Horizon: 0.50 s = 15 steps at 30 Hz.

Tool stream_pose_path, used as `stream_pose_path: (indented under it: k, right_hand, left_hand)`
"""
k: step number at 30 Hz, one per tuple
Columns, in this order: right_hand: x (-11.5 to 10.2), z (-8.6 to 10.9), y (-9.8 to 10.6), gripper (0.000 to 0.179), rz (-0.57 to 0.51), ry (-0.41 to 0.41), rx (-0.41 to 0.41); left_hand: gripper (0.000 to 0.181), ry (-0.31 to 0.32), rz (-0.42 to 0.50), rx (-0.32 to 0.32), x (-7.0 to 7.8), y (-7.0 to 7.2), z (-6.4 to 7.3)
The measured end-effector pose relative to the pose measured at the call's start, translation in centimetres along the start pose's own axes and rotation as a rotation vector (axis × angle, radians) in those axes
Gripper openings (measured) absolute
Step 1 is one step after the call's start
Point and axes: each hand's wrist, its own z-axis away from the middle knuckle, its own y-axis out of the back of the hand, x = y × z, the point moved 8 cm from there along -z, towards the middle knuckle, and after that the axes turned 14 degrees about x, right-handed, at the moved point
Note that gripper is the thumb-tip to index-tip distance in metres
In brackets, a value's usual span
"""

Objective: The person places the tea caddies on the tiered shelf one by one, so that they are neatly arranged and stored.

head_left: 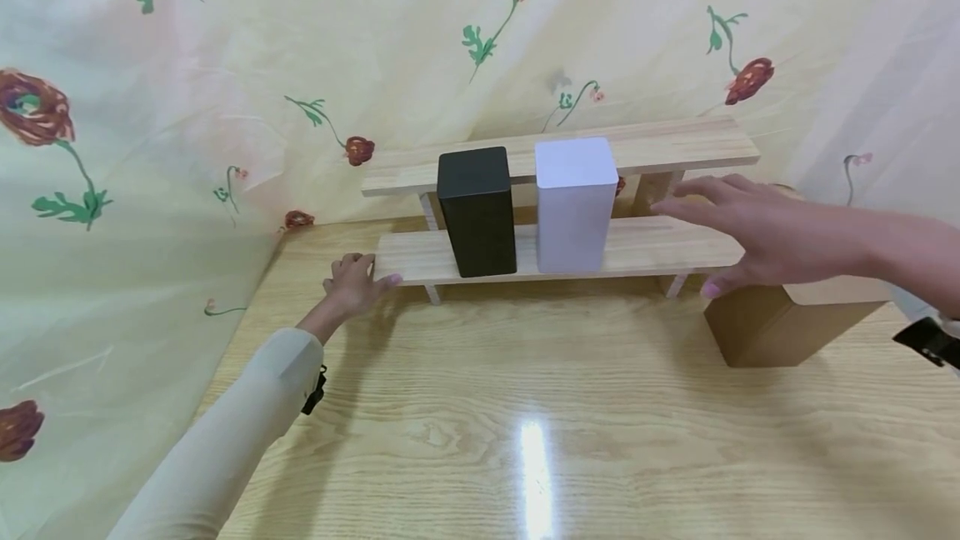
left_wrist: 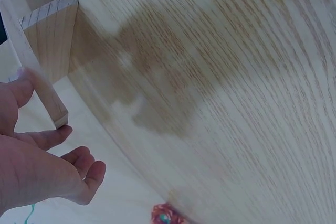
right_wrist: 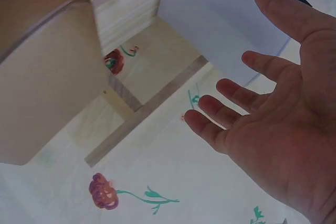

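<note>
A two-tier wooden shelf (head_left: 412,255) stands on the tabletop by the patterned cloth. On its lower board a black box (head_left: 480,223) and a white box (head_left: 574,215) stand upright side by side with a small gap. My left hand (head_left: 351,286) holds the left end of that lower board, its thumb and index finger on the board (left_wrist: 44,93) in the left wrist view; the other fingers curl free. Over the shelf's right end hovers my right hand (head_left: 780,227), fingers spread and holding nothing, with a brown box (head_left: 795,332) beneath it.
The brown box stands on the wood-grain table (head_left: 450,407) close to the shelf's right end. Behind and to the left hangs a pale cloth (head_left: 420,40) printed with red flowers. Bright glare lies on the table's front middle.
</note>
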Motion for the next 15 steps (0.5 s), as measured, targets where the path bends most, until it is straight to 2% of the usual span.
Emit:
stream_pose_path:
  k: [5,8,15]
  right_hand:
    - [1.1,1.1,-0.2,0.102,-0.025,-0.048,-0.018]
    - [1.7,2.0,-0.3,0.102,-0.024,-0.037,-0.005]
    - [3.5,3.4,-0.3,0.101,-0.025,0.026,0.101]
  left_hand:
    - [0.075,0.002,-0.004,0.003,-0.1,-0.1,-0.2]
    - [0.076,0.007,0.001,0.000,0.0,-0.2,-0.2]
    - [0.076,0.015,-0.007,0.002,0.0,-0.1,-0.2]
